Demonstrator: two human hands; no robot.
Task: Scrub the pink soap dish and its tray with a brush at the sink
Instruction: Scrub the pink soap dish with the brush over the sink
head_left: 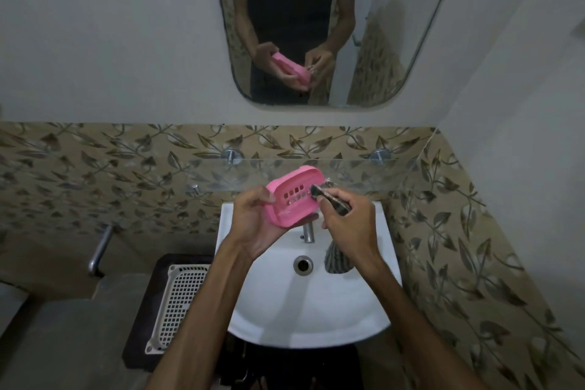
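The right hand (349, 221) has its fingers (332, 221) curled round a dark brush (327, 203), its head against the holed pink soap dish (292, 196), which the left hand (253, 218) grips tilted above the white sink (304, 301). Scrubbing looks underway; whether this piece is the dish or its tray I cannot tell, and the other is not visible. No brand or label is readable.

Left hand (253, 218) grips the pink soap dish (292, 196) over the sink (316, 304), right hand (348, 218) working the brush (326, 196) against its slotted inside
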